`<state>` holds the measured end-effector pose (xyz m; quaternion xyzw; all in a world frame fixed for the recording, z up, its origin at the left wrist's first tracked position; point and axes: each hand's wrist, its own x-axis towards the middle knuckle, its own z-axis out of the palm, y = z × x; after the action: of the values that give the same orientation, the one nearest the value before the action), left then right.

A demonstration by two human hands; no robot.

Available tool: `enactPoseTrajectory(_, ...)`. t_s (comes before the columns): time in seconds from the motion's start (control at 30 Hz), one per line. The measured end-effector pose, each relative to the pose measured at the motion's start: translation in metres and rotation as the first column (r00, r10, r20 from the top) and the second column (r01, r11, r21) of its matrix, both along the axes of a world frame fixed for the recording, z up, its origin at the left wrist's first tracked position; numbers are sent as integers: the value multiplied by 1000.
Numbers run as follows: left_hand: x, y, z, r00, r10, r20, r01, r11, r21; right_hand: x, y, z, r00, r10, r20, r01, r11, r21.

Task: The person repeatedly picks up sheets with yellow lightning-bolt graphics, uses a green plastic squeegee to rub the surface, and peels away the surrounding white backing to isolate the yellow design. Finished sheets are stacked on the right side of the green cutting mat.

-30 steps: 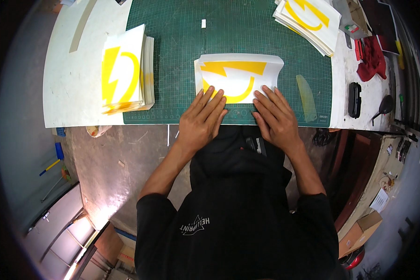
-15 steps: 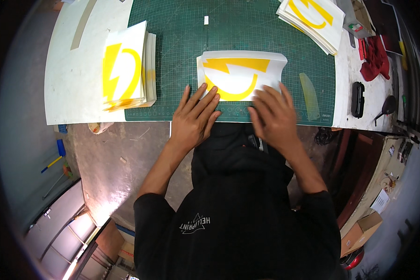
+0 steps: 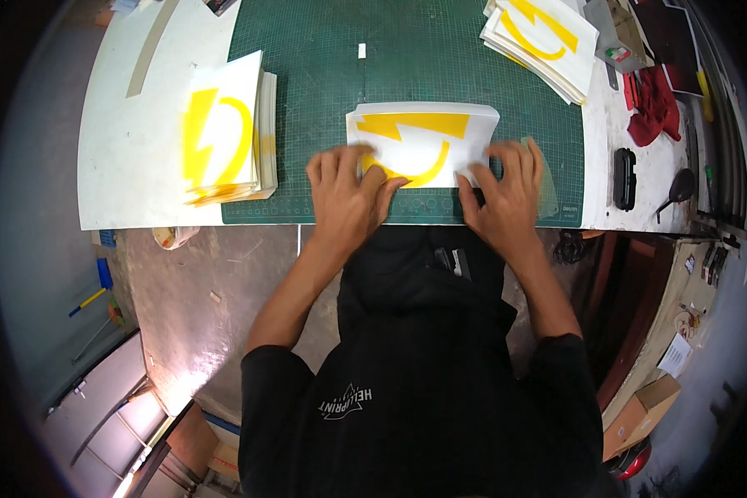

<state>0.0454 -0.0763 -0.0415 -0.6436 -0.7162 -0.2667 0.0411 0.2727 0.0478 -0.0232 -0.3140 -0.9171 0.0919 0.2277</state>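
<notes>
A white sheet with a yellow printed design lies on the green cutting mat near the table's front edge, its far edge bent upward. At its near left corner my left hand is closed, fingers curled and thumb on the yellow print. My right hand closes at the near right corner, thumb and fingertips drawn together on the sheet; those tips are blurred. Beside that hand, partly hidden by it, is a translucent yellowish plastic strip.
A stack of similar yellow-printed sheets stands at the left, another stack at the far right. On the white table's right side are a black case, a red cloth and a dark spoon-shaped tool. A small white piece lies farther back.
My left hand has gone from flat, stretched fingers to curled ones at the sheet's corner. My right hand's fingers have drawn in at the other near corner. The head view has shifted slightly.
</notes>
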Motion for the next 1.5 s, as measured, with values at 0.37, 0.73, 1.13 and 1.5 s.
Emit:
enactPoseTrajectory(0.37, -37, 40, 30, 981, -192, 9, 187, 943, -275, -49, 57, 19, 978, 150, 145, -132, 983, -128)
enactPoseTrajectory(0.73, -34, 29, 6, 970, -242, -27, 219, 913, -343, -63, 17, -23, 982, 125, 143, -105, 985, -136)
enactPoseTrajectory(1.13, -4, 17, -3, 988, -155, -19, 140, 930, -339, 91, -1, 0, 787, -604, 129, 617, 775, -136)
enactPoseTrajectory(1.5, -4, 18, -2, 985, -167, -28, 148, 928, -341, -15, -49, -21, 980, -138, -147, 146, 988, 44)
